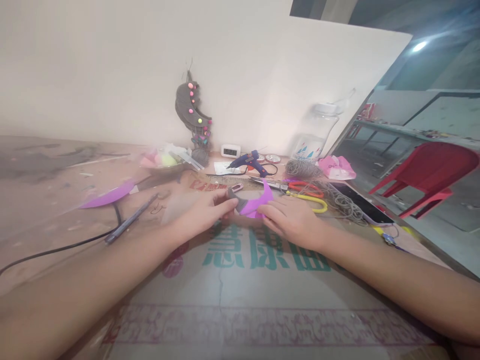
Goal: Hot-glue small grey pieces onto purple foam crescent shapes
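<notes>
Between both hands is a purple crescent-shaped piece [249, 205], its left end covered in dark grey, apparently wound yarn. My left hand [210, 210] pinches that grey end between thumb and fingers. On the other side, my right hand [290, 217] is closed on the purple part near its right edge, fingertips on the front face. One purple tip points up beyond the right fingers. Just behind lie scissors with red handles [305, 188], a yellow-handled tool [315, 202] and a small pinkish clipper-like tool [237, 188].
A printed board [225, 290] covers the table before me. Behind are a blue glue gun [247, 161], a small white clock [230, 150], grey yarn [302, 169], a clear bottle [315, 132] and a phone [362, 202]. A decorated grey crescent [187, 107] hangs on the wall; a pen [131, 220] lies left.
</notes>
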{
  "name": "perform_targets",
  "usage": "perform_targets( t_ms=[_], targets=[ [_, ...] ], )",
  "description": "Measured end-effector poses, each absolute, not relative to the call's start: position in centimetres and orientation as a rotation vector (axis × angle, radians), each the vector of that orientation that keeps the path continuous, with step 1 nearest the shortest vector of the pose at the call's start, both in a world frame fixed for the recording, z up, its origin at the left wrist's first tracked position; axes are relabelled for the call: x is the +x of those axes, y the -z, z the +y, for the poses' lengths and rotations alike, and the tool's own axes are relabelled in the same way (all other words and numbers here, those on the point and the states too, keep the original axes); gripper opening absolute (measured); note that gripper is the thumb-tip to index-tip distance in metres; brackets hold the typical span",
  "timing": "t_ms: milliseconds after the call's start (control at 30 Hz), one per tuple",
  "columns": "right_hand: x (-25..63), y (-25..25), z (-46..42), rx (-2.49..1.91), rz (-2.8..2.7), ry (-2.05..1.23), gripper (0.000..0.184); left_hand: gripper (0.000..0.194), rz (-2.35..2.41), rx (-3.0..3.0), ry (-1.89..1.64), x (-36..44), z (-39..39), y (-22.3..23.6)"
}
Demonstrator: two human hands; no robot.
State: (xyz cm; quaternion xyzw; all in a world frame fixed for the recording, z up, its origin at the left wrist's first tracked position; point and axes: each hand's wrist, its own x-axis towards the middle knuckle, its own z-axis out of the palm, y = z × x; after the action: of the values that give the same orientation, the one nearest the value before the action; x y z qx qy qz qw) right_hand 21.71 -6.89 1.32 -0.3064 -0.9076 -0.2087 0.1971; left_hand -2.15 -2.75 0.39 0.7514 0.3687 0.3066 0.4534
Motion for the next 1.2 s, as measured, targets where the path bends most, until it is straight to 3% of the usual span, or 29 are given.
perform_targets(
  t_ms=[267,400,600,867,1033,1200],
  targets=[
    [22.0,-4.9,-5.4,-1.112,-2.225,0.186,0.017,0.02,0.897,1.94,-0.755,-1.9,-3.1,-0.6],
    [20.8,-6.7,-2.0,-1.122,-2.542,0.123,0.02,0.023,0.93,2.025,-0.689,-1.9,-3.4,-0.8],
    [17.1,-6.5,2.9,-1.163,-2.935,-0.023,0.043,0.023,0.991,2.061,-0.644,-1.8,-3.5,-0.8],
    [15.6,-5.4,4.2,-1.144,-3.005,0.036,0.019,0.023,0.945,2.057,-0.644,-1.8,-3.2,-0.8],
    [17.5,-8.3,3.5,-1.327,-2.749,0.095,0.024,0.024,0.833,2.034,-0.689,-2.0,-3.1,-0.6],
    [22.3,-9.9,2.0,-1.288,-2.279,-0.046,0.029,0.025,0.808,2.019,-0.719,-2.2,-2.8,0.0]
  ],
)
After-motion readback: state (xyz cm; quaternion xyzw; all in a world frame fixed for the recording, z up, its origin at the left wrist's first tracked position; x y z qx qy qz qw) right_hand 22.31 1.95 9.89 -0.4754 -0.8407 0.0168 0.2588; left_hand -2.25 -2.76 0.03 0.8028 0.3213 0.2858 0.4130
